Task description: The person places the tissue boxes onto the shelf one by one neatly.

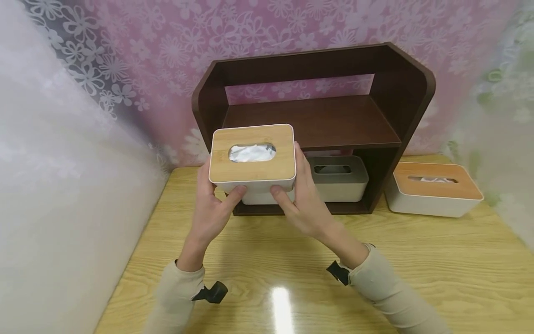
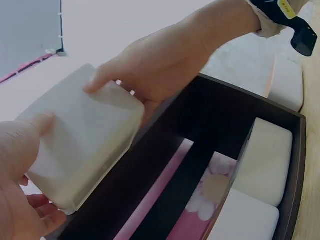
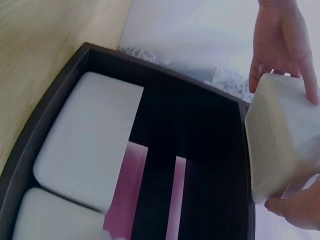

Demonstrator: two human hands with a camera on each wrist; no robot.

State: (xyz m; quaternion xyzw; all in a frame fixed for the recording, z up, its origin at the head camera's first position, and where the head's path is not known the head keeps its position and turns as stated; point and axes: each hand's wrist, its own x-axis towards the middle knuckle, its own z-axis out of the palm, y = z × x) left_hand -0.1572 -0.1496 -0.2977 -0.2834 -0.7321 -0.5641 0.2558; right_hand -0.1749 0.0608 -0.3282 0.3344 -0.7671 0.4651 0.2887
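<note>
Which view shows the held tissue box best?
Head. The tissue box is fully in frame, its wooden lid and oval opening unobstructed. Left wrist shows only its plain pale outside, partly covered; right wrist shows the same, cut off by the picture's edge. Neither wrist view shows the wood.

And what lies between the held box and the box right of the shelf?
In the head view: right hand, grey-lidded box, then the shelf's side panel.

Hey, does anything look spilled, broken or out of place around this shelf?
Nothing looks spilled or broken. The wood-lidded box on the table, right of the shelf, might seem out of place, since the gray-lidded box sits inside the shelf's lower level.
</note>
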